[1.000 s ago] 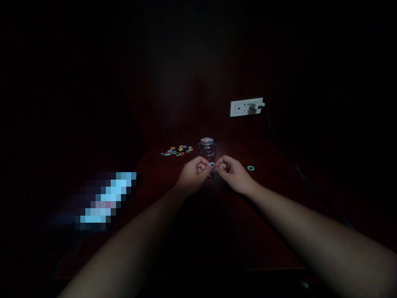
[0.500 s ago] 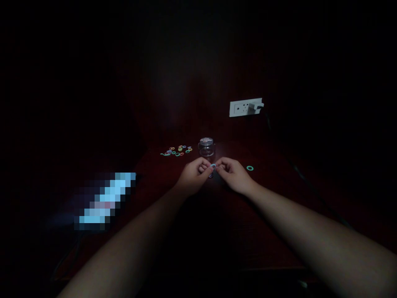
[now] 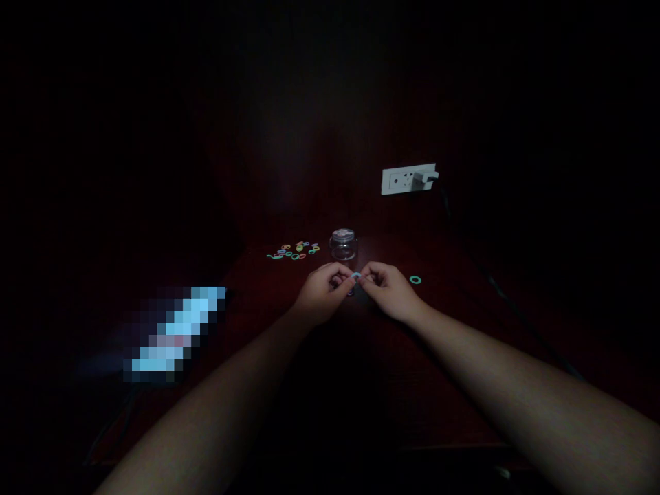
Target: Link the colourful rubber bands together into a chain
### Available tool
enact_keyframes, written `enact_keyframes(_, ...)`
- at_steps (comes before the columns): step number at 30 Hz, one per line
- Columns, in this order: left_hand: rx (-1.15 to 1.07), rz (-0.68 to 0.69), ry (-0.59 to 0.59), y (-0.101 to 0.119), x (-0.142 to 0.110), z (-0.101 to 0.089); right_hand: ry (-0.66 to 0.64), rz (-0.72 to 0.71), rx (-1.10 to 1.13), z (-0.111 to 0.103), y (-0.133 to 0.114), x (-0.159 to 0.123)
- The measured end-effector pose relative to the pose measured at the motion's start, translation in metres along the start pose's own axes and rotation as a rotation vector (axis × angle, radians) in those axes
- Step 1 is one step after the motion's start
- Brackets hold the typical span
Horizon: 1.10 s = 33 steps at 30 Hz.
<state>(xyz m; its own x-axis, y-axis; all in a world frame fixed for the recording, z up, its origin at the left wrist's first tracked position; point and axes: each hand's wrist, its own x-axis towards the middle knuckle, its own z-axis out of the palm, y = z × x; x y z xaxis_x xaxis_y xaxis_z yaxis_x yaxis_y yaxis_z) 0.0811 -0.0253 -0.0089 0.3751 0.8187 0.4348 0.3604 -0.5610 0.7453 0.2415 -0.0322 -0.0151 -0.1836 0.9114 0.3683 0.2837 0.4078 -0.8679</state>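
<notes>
Between my two hands is a small light-blue ring (image 3: 355,275), which looks like a hair tie. My left hand (image 3: 326,291) pinches its left side with thumb and fingers. On its right side the fingertips of my right hand (image 3: 388,289) are closed. Just below the fingertips a purplish ring (image 3: 350,293) lies on the table, partly hidden. A clear jar (image 3: 344,246) with its lid on stands right behind my hands. One green ring (image 3: 415,280) lies by itself to the right of my right hand.
Several coloured rings (image 3: 295,251) lie scattered at the back left of the dark red table (image 3: 412,385). A lit, pixelated screen (image 3: 180,337) is at the left. On the back wall is a white socket (image 3: 407,179) with a plug and cable.
The light-blue ring has shifted very slightly between my fingertips, and my left hand has moved a touch. Everything else stays in place.
</notes>
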Motion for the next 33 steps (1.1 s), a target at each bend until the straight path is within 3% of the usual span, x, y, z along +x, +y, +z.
enact_keyframes(7,-0.101,-0.024,-0.009,-0.0023,-0.0001,0.0026,0.007,0.01,-0.033,-0.0007,0.003,0.0008)
enact_keyframes(33,-0.107,-0.068,-0.002,-0.0013,-0.0011,0.0044,0.057,-0.04,0.02,0.0003,-0.0021,0.0004)
